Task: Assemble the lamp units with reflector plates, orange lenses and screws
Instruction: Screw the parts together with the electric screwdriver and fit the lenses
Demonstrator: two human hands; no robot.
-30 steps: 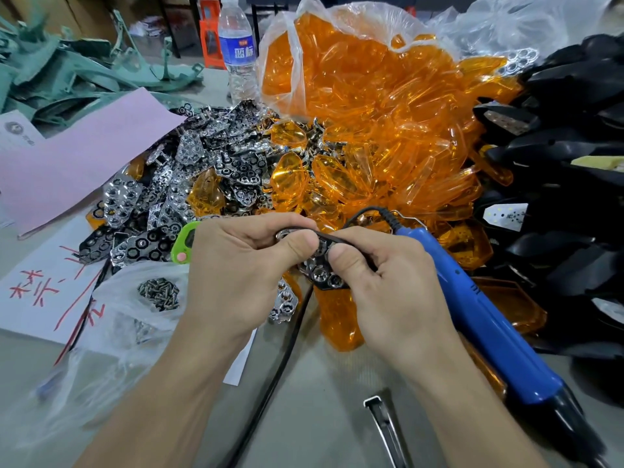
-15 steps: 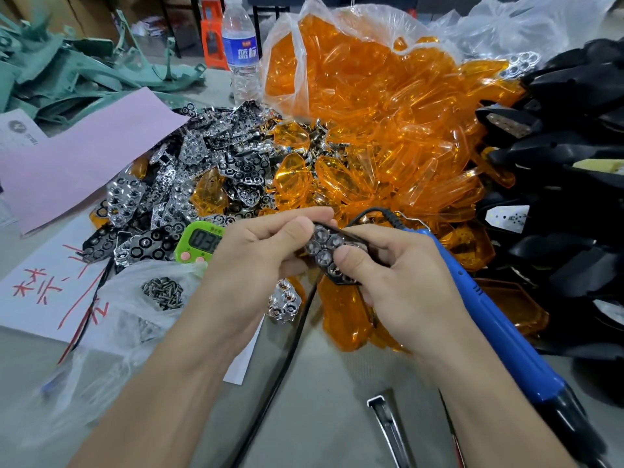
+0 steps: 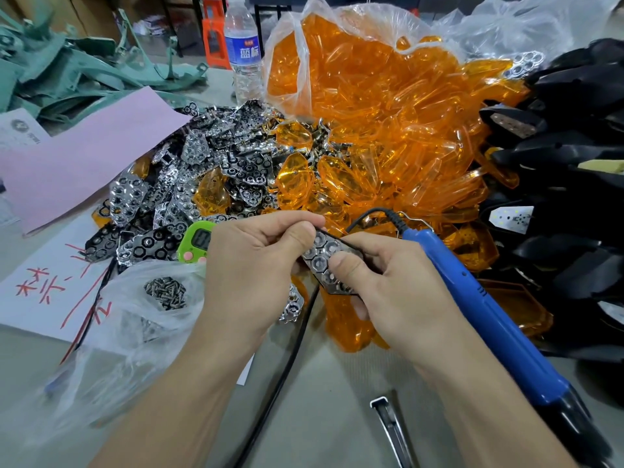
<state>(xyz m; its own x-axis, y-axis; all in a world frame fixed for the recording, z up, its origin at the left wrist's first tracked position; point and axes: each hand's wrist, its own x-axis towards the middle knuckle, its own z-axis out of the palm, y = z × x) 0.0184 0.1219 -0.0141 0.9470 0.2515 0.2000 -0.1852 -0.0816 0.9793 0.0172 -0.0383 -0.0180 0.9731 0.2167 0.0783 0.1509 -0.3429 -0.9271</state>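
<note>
Reflector plate (image 3: 320,261) is held above the worktop (image 3: 337,407), long axis running upper left to lower right. Left hand (image 3: 256,268) grip pinches its upper end; right hand (image 3: 401,295) grip clamps the lower part under the thumb. The orange lenses (image 3: 388,136) lie just beyond, nearer the right hand.

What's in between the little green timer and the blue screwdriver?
In the head view, the left hand and right hand are there, both pinching a shiny reflector plate.
</note>
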